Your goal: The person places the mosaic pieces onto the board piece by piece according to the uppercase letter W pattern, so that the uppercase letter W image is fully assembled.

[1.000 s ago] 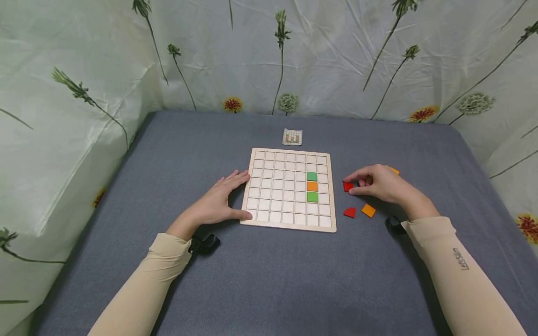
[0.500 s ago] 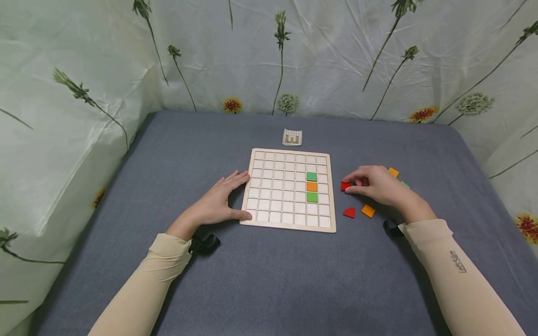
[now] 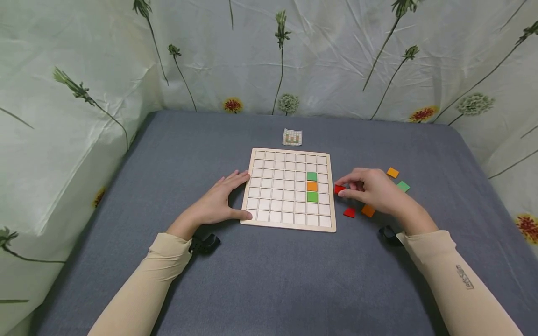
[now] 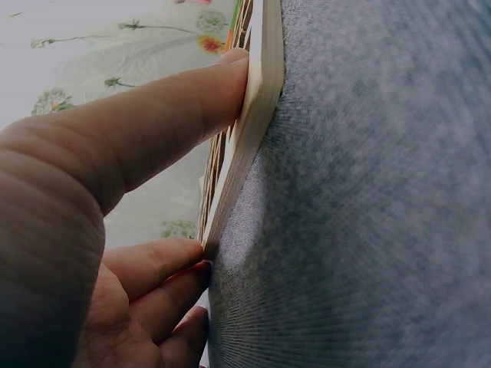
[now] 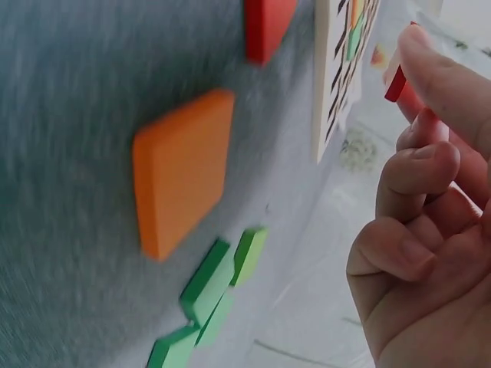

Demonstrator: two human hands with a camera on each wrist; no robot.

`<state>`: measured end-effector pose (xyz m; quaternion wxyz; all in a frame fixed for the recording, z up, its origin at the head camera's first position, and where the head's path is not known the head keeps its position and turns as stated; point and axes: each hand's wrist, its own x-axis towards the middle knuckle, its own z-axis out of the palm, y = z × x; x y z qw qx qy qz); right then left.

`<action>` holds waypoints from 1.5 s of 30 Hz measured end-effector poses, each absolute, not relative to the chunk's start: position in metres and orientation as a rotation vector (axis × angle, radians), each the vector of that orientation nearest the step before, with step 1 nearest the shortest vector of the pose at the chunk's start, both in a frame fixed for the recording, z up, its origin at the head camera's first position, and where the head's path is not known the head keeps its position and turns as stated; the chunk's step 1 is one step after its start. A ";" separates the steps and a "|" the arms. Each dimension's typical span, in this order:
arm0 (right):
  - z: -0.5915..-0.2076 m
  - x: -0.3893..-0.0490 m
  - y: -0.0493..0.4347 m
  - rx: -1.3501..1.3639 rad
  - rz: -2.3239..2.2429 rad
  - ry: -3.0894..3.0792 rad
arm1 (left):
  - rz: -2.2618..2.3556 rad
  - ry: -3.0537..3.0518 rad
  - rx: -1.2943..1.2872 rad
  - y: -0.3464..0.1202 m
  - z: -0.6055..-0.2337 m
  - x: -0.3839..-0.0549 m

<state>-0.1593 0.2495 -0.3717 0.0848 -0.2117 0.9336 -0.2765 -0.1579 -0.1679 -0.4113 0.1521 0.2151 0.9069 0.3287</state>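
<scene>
A wooden grid board (image 3: pixel 276 226) lies on the table, with two green tiles (image 3: pixel 312 197) and one orange tile (image 3: pixel 312 186) in a column of its squares. My left hand (image 3: pixel 216 200) rests at the board's left edge, thumb on the near left corner and fingers along the side; the left wrist view shows the thumb (image 4: pixel 176 100) on the rim. Just right of the board, my right hand (image 3: pixel 374 189) pinches a red tile (image 3: pixel 339 189) between thumb and forefinger. In the right wrist view this red tile (image 5: pixel 396 84) is lifted, partly covered by the thumb.
Near the right hand lie a red rounded piece (image 3: pixel 349 213), an orange tile (image 3: pixel 368 211), another orange tile (image 3: pixel 392 172) and a green tile (image 3: pixel 403 186). Several green pieces (image 5: pixel 207 284) show in the right wrist view. A small pattern card (image 3: pixel 292 137) lies behind the board.
My right hand has moved left with the red tile, up to the board's right edge. Orange and green tiles behind that hand have come into sight. The left hand has stayed still.
</scene>
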 end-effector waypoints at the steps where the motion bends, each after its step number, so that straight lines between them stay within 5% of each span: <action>1: -0.372 -0.157 0.247 -0.641 -0.831 2.784 | 0.942 2.604 0.616 -0.168 -0.411 -0.158; 45: -0.393 -0.145 0.195 -0.895 -0.806 2.739 | 0.971 2.591 0.640 -0.168 -0.410 -0.158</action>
